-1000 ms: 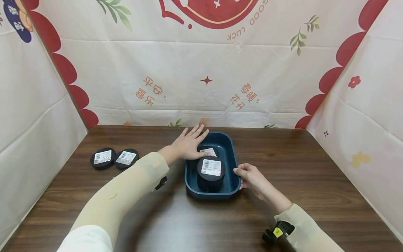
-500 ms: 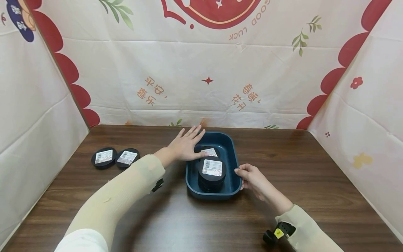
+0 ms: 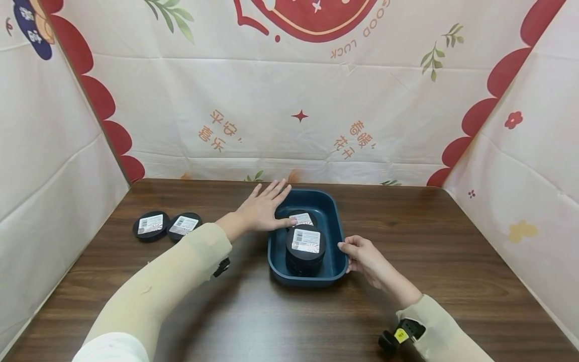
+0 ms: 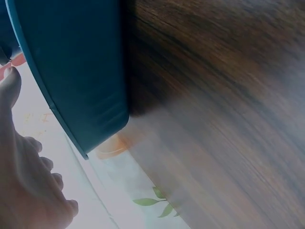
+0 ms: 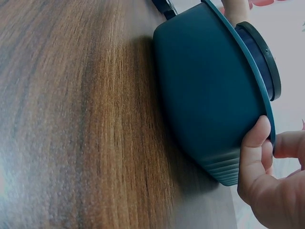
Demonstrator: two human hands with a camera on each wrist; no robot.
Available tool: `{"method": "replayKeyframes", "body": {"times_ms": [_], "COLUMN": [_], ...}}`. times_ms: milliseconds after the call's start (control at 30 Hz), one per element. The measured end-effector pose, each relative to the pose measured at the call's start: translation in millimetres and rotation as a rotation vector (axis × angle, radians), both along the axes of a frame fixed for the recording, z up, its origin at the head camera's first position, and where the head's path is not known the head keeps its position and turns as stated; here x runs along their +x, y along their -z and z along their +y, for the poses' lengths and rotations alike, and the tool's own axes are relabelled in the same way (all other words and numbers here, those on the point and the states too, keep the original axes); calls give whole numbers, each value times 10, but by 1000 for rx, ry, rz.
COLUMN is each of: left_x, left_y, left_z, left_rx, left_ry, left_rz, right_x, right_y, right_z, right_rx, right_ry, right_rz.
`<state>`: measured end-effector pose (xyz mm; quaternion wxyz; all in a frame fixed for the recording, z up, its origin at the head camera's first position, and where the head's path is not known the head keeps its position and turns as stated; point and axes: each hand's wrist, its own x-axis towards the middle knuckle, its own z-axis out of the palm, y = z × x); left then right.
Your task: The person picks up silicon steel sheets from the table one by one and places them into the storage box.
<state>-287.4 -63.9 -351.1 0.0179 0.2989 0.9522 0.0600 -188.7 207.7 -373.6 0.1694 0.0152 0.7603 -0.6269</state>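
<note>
A dark blue plastic bin [image 3: 338, 221] stands on the table. Inside it, a stack of round black containers [image 3: 305, 261] with a white label on top rises near the front, and another round black container [image 3: 312, 217] sits lower behind it. My left hand [image 3: 260, 211] is over the bin's left rim, fingers spread and straight, its thumb reaching across to the rear container's label. At the right side, my right hand [image 3: 362, 255] pinches the bin's rim between thumb and fingers; the right wrist view shows this grip on the rim [image 5: 259, 86] close up.
Two more round black containers with white labels, a left one [image 3: 151, 226] and a right one [image 3: 184, 224], lie at the table's left, partly behind the left forearm. A printed white cloth [image 3: 253, 100] rises behind the brown wooden table [image 3: 407, 216] and along both sides.
My left hand has drawn slightly left, its thumb now reaching less far over the bin. My right hand keeps its grip on the rim, and the containers stay in place.
</note>
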Motion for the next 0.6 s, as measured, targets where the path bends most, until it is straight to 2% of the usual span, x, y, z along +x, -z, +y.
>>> {"method": "replayKeyframes", "body": {"times_ms": [167, 600], "left_x": [6, 95], "left_y": [34, 30], "left_z": [-75, -302], "left_rx": [12, 59], "left_ry": [-14, -50], "left_rz": [12, -5], "right_x": [0, -13], "right_y": [-1, 19], "right_z": [3, -6], "right_rx": [5, -7], "right_ry": [0, 9], "right_rz": [0, 3]}}
